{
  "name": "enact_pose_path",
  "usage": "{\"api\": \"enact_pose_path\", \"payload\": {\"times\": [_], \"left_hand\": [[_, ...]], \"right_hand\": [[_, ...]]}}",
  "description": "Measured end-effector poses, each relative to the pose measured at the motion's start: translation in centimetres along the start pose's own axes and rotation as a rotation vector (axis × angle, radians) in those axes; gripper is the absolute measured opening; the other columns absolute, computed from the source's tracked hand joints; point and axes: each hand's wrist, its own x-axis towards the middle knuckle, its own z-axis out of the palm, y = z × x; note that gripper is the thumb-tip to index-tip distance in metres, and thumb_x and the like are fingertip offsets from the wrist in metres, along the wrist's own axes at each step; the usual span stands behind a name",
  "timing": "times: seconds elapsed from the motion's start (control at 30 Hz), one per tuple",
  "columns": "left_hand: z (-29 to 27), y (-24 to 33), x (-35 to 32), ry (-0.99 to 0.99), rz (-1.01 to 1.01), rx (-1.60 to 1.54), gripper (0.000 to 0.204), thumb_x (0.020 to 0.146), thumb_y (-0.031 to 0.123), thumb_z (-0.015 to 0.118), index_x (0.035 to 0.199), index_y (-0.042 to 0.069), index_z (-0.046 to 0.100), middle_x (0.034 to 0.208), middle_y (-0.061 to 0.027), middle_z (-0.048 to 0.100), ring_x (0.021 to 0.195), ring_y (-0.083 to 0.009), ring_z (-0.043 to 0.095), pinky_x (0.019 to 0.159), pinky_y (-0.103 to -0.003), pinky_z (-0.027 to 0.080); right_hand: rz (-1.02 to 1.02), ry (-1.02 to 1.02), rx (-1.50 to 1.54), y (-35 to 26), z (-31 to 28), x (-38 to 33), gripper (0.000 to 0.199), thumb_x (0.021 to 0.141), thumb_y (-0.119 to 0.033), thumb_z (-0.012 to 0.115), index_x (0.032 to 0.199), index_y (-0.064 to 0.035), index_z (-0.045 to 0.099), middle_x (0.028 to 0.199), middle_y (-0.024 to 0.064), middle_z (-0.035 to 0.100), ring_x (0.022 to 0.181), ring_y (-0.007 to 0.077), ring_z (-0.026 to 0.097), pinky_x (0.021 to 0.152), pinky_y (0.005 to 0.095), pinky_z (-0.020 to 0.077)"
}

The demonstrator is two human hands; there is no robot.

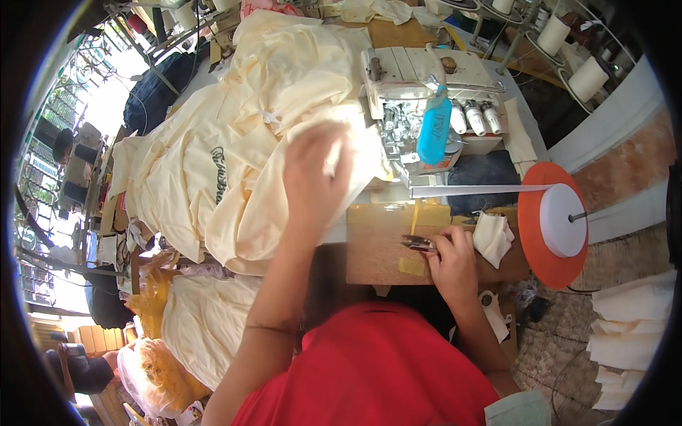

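Note:
My left hand (320, 170) is raised over a heap of cream fabric (249, 156), beside the brightly lit front of a sewing machine (408, 128). Motion smears its fingers, so I cannot make out whether they grip the cloth. On the brown board at the machine's front edge rests my right hand (455, 261). Its fingers are closed round small thread snips (420, 243), whose blades point left. Just right of that hand lies a folded cream cloth piece (493, 238). A white tape (483, 190) runs from a roll (565, 219) on an orange disc toward the machine.
A blue strip-shaped object (434, 131) hangs at the machine's front. Thread cones (588, 78) stand on a rack at the far right. More cream fabric (209, 323) hangs low on the left, near plastic bags (160, 376). Cream pieces (632, 334) are stacked at the lower right.

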Motion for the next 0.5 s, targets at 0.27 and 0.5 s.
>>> {"api": "enact_pose_path", "payload": {"times": [0.27, 0.5], "left_hand": [[-3.4, -2.4, 4.9, -0.251, -0.165, -0.107, 0.026, 0.08, 0.009, 0.078, 0.104, 0.0, 0.073, 0.087, -0.0116, 0.069, 0.077, -0.0266, 0.065, 0.073, -0.035, 0.05], [-9.4, 1.1, -7.7, -0.309, -0.315, -0.109, 0.025, 0.083, 0.004, 0.072, 0.107, 0.004, 0.073, 0.088, -0.0086, 0.067, 0.069, -0.0195, 0.058, 0.067, -0.03, 0.049]], "right_hand": [[-0.036, -0.09, 0.284, -0.9, -2.7, -1.7, 0.01, 0.087, 0.0, 0.065, 0.092, -0.0007, 0.057, 0.088, 0.0141, 0.063, 0.084, 0.0298, 0.062, 0.076, 0.0386, 0.0492], [0.27, -0.291, 1.008, -1.3, 1.1, -2.6, 0.025, 0.099, -0.012, 0.064, 0.116, 0.0053, 0.061, 0.088, 0.0058, 0.065, 0.075, 0.0095, 0.059, 0.068, 0.0277, 0.0499]]}}
